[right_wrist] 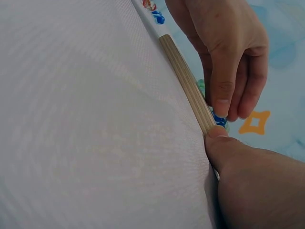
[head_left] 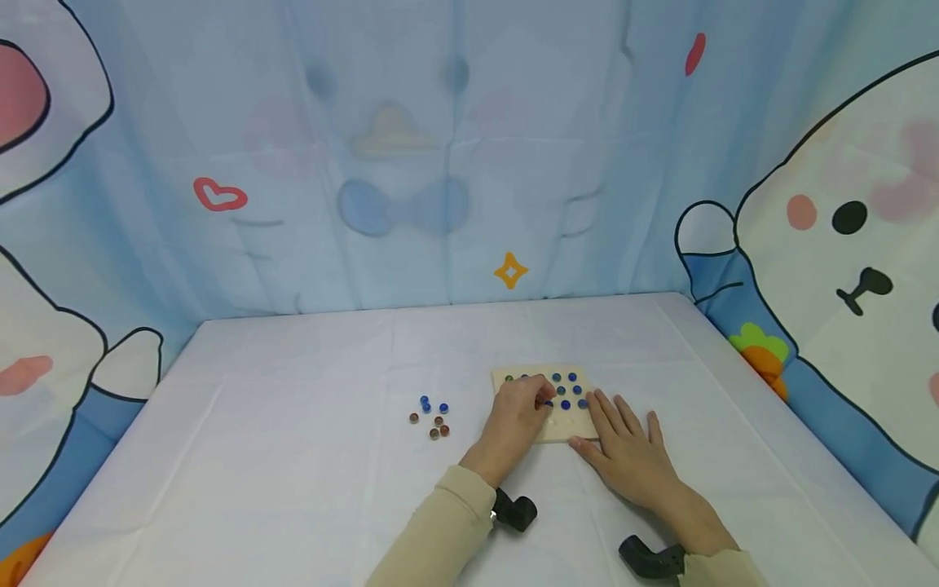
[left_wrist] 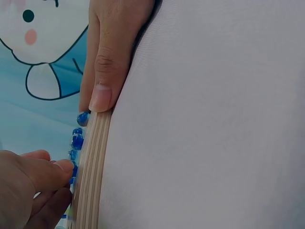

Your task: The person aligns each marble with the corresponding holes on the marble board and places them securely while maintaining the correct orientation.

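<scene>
Both hands sit at my wooden board (head_left: 568, 428). Left hand (head_left: 517, 420) pinches a blue bead (right_wrist: 219, 119); right hand (head_left: 631, 456) lies flat, steadying its edge.

Beige sleeves (head_left: 447, 522), black wrist cameras (head_left: 513, 511) on both arms

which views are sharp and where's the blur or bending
Head view: even soft light, no glare, the table edges bow from a wide lens, the marbles small but clear. Left wrist view: the board edge sharp, backdrop soft. Right wrist view: the nearest thumb blurred.
</scene>
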`<state>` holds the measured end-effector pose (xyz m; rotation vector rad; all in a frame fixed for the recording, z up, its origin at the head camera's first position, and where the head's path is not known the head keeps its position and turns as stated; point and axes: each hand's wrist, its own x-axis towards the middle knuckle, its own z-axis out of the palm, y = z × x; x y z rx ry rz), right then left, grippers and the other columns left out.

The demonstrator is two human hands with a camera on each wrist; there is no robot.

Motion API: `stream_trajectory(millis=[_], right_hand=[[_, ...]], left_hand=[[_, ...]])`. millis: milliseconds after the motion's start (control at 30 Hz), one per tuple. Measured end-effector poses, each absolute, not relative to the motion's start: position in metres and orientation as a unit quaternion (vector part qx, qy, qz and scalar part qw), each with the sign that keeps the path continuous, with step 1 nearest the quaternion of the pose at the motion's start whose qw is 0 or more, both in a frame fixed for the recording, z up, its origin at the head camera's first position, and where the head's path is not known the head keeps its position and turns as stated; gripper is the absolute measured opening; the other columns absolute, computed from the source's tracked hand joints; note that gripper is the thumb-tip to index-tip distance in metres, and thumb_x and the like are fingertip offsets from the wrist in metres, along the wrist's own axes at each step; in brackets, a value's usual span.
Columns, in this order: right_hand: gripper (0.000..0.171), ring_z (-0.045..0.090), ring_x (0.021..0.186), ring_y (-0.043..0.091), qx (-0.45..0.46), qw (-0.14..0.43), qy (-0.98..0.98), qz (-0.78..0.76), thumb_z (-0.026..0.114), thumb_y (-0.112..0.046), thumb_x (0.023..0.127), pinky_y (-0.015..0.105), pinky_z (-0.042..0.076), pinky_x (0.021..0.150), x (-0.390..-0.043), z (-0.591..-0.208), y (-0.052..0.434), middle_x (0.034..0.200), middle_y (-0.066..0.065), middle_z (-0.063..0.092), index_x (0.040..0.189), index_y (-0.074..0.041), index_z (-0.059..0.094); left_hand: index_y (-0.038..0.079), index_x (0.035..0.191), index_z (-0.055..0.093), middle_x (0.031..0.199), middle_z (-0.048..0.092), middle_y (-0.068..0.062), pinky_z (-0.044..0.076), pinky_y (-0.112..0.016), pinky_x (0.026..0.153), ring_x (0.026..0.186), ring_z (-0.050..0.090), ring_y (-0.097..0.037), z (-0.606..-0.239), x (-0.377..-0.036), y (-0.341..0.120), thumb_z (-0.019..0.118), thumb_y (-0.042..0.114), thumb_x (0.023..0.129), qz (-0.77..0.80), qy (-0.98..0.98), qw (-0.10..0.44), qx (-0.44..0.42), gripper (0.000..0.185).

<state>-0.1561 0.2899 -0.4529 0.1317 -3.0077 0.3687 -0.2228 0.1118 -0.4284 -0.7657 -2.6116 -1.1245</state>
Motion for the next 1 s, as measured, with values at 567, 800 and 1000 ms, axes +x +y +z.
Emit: stream_trajectory(millis=[567, 800, 1000], right_hand=[[0.087, 0.014, 0.148, 0.049, 0.043, 0.055, -0.99, 0.119, 0.046, -0.061, 0.097, 0.076, -0.001, 0.112, -0.156, -0.452, 0.289, 0.162, 0.024, 0.022, 0.156, 0.0, 0.023], [0.087, 0.014, 0.148, 0.049, 0.043, 0.056, -0.99, 0.122, 0.046, -0.061, 0.097, 0.075, -0.001, 0.112, -0.156, -0.452, 0.29, 0.162, 0.024, 0.022, 0.156, -0.001, 0.023], [0.086, 0.014, 0.148, 0.049, 0.046, 0.057, -0.99, 0.124, 0.046, -0.06, 0.098, 0.075, 0.0, 0.112, -0.155, -0.452, 0.29, 0.162, 0.023, 0.022, 0.156, -0.001, 0.023]], left_hand=[[0.01, 0.104, 0.071, 0.1, 0.074, 0.0, 0.051, -0.011, 0.078, 0.088, 0.065, -0.005, -0.417, -0.222, 0.096, 0.07, 0.007, 0.091, -0.407, -0.871, 0.09, -0.259, 0.014], [0.008, 0.105, 0.072, 0.097, 0.074, 0.0, 0.053, -0.014, 0.078, 0.087, 0.064, -0.006, -0.414, -0.219, 0.084, 0.07, 0.006, 0.091, -0.426, -0.867, 0.081, -0.246, 0.014], [0.008, 0.105, 0.071, 0.099, 0.073, -0.001, 0.052, -0.013, 0.076, 0.086, 0.062, -0.005, -0.412, -0.218, 0.073, 0.07, 0.005, 0.091, -0.433, -0.864, 0.076, -0.244, 0.014]])
